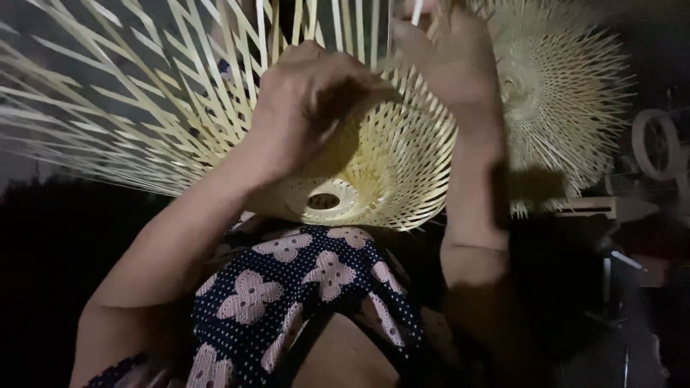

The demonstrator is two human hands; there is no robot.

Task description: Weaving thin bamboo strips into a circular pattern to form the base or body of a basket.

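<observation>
Far to the left, long thin bamboo strips (93, 93) are spread out like a fan. They are loose at their ends and are crossed over each other in a zigzag way. They all belong to a half-woven bamboo basket (388, 179), which is held up in the middle of the view, above the lap. A round hole is seen at its woven bottom, and the hole is turned toward the camera.

Next, the left hand (309, 108) is pressed on the near side of the basket. Its fingers are curled, and a strip seems to be pinched at its fingertips, but how tight the grip is cannot be told, because the fingers are in shadow.

Below the basket, a dark dotted cloth with pale pink flower shapes (302, 287) is worn over the lap.

A little more to the right, the right hand (449, 61) is lifted higher, at the top edge of the basket. Its fingers are closed around one upright strip (415, 11), so that grip is shut on the strip.

Behind the right arm, a second woven bamboo piece (553, 86) is seen, round, with strips sticking out all around it. Farther right, pale round frames (658, 144) are made out in the dark.
</observation>
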